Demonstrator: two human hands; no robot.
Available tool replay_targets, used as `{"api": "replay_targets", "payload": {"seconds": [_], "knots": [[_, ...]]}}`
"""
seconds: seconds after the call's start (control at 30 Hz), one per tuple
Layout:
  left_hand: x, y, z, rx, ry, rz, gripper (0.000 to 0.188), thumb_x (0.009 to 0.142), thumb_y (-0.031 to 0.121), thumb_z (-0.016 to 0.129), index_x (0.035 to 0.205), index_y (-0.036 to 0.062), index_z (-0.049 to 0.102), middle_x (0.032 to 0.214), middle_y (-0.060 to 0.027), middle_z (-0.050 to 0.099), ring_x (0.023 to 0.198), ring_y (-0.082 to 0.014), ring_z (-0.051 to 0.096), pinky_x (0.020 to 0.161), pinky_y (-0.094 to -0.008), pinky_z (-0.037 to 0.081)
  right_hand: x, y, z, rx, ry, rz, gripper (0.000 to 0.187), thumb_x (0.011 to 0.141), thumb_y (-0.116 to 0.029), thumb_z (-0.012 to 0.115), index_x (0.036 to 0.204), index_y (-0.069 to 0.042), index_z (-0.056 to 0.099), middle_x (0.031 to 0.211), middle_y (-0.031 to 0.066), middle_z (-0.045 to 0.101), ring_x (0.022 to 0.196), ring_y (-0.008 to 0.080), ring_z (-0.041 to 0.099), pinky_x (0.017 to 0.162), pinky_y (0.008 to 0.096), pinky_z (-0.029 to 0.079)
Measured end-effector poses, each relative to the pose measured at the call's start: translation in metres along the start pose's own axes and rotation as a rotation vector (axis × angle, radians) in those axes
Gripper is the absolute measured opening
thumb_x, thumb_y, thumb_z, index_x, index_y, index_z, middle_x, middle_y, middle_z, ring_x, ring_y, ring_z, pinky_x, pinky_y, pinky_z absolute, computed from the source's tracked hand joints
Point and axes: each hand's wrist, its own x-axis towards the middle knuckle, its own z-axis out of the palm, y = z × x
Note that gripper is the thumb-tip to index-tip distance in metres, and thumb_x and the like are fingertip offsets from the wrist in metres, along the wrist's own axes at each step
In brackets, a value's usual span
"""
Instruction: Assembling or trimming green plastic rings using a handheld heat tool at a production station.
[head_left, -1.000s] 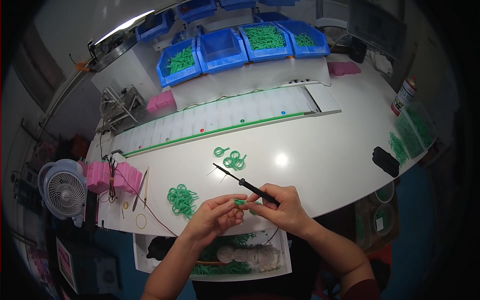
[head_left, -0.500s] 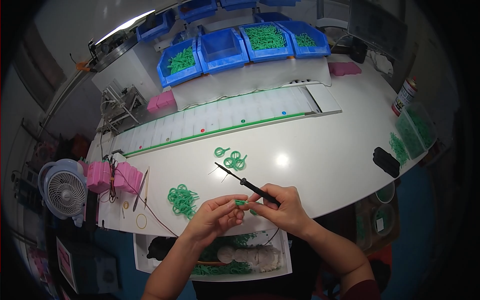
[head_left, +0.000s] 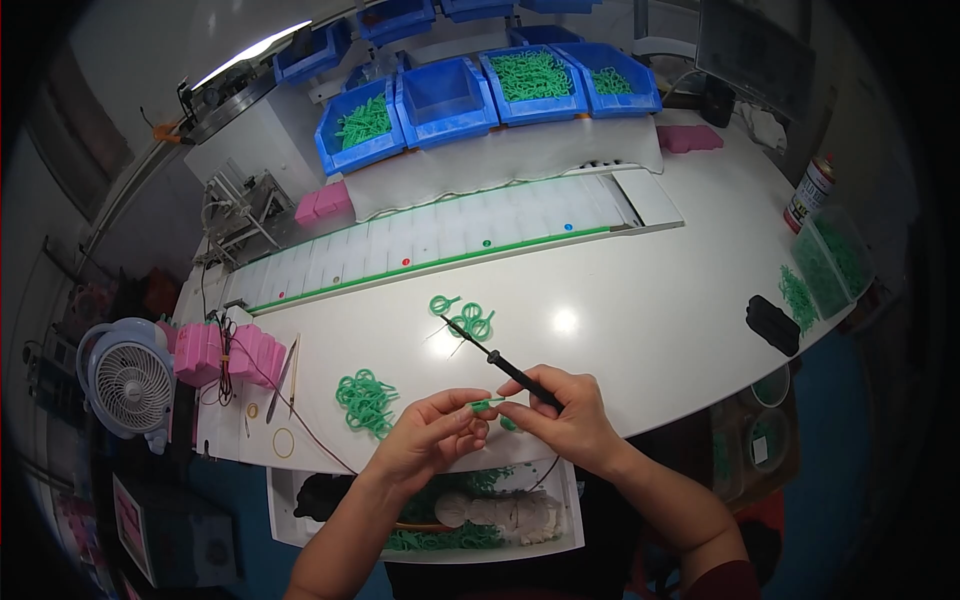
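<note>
Left hand (head_left: 437,428): thumb and forefinger pinched together on the left end of a small green piece (head_left: 482,406); the other fingers curl loosely beneath.
Right hand (head_left: 565,415): wrapped round a pen-like black tool (head_left: 525,380), its thumb and forefinger also at the green piece's right end – how firmly they close on it, I cannot tell.
Green piece: held between the two hands near the worktop (head_left: 620,310)'s front edge, with the open drawer (head_left: 574,520) nearer the body. Another bit of green (head_left: 508,424) shows under the right hand, partly hidden.
Tool tip: points away from the body, beside the green rings (head_left: 478,320); touching or just above them is unclear.
Loose pile: tangled green loops (head_left: 366,400) lie left of the hands.
Slip risk: the grip on the green piece looks slight, so a relaxed thumb could drop it among the green bits in the drawer.
Tip risk: since the tool rides in the same hand as the pinch, a wrist turn could sweep its tip into the rings – scattering or marking them.
</note>
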Motion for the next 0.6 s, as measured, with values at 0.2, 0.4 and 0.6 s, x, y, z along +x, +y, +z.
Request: {"api": "replay_targets", "payload": {"seconds": [0.2,0.4,0.6], "knots": [[-0.0006,-0.0004,-0.0007,0.001,0.036,0.001,0.034,0.087,0.011,0.063,0.117,-0.0005,0.053,0.102,-0.0115,0.061,0.085,-0.0148,0.06,0.075,-0.0258,0.052,0.0002,0.0003,-0.0055,0.004,0.067,0.073,0.016,0.08,-0.01,0.07,0.093,-0.002,0.067,0.049,-0.0076,0.036,0.047,0.0001,0.035,0.045,0.0192,0.028],[0.0,-0.0013,-0.0002,0.013,0.027,0.001,0.034,0.087,0.011,0.064,0.117,-0.0003,0.053,0.101,-0.0112,0.061,0.085,-0.0148,0.059,0.075,-0.0256,0.052,-0.0009,0.003,-0.0069,0.022,0.036,0.087,0.015,0.081,-0.011,0.069,0.092,-0.001,0.067,0.049,-0.0076,0.036,0.046,0.0005,0.034,0.044,0.0205,0.027],[-0.0011,-0.0015,-0.0015,0.038,0.028,-0.003,0.035,0.086,0.01,0.065,0.117,0.0001,0.054,0.102,-0.0113,0.061,0.085,-0.0148,0.06,0.076,-0.0254,0.052,0.0005,0.003,-0.0047,0.028,0.02,0.072,0.014,0.081,-0.01,0.069,0.091,-0.001,0.067,0.049,-0.0074,0.036,0.046,0.001,0.033,0.044,0.0211,0.027]]}}
